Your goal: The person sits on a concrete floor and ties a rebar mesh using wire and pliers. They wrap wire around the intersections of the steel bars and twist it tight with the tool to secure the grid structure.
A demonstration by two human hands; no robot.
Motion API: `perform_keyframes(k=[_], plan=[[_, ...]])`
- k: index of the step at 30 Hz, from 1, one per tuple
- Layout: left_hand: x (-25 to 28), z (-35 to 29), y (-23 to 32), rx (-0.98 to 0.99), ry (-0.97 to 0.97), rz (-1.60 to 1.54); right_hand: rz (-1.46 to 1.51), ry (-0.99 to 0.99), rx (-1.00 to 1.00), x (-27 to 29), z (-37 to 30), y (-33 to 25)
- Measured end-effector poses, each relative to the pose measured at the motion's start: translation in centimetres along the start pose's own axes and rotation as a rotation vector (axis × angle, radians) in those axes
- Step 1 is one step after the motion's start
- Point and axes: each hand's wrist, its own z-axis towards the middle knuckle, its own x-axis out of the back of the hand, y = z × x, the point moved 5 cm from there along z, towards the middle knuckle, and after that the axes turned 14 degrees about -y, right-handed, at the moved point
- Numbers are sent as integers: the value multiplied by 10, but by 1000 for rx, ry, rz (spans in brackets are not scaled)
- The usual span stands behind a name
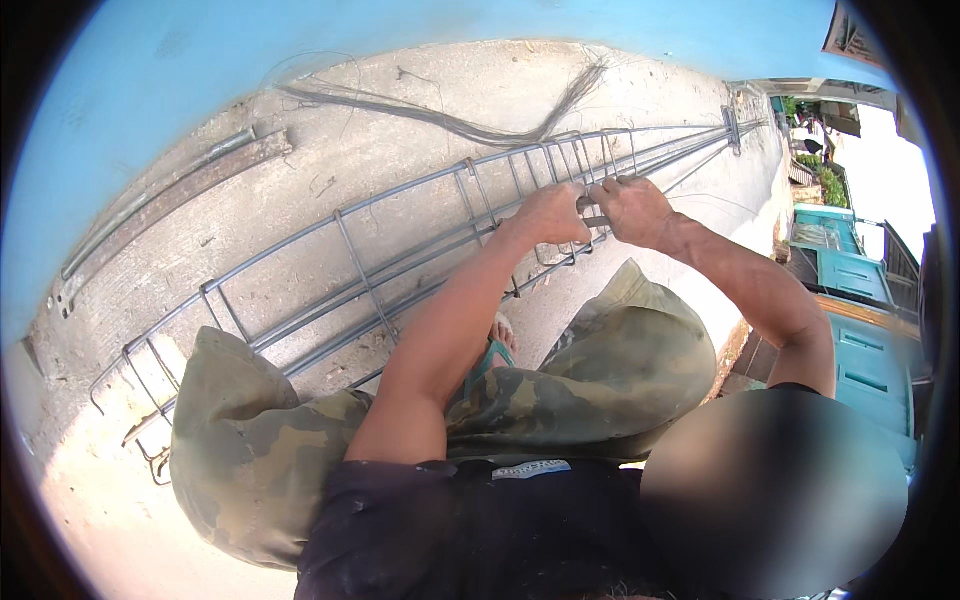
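Note:
A long cage of steel reinforcing bars (352, 258) lies on the concrete, its rods joined by square stirrups. Over its right half, where several stirrups stand close together, both hands work side by side. My left hand (556, 212) is closed, thumb and fingers bent at the stirrups. Just right of it, almost touching, my right hand (634, 212) is curled into a fist. A short grey metal piece (597, 221) shows between the hands. What each hand grips is mostly hidden by the fingers.
A bundle of thin tie wire (450, 122) lies beyond the cage, by the blue wall (250, 40). Two long metal bars (180, 195) rest at far left. My bent knees and a foot in a green flip-flop (489, 358) are close to the cage. Turquoise doors (868, 360) stand at right.

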Motion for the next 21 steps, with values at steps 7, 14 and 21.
perform_keyframes(k=[7, 14, 21], plan=[[-33, -10, 18, -226, 137, 240, 1153, -878, 43, -47, -6, 12], [0, 16, 7, 41, -475, -80, -291, 344, 30, 7, -29, -16], [-27, -12, 15, -162, -128, 267, 1304, -843, 101, -43, -8, 5]])
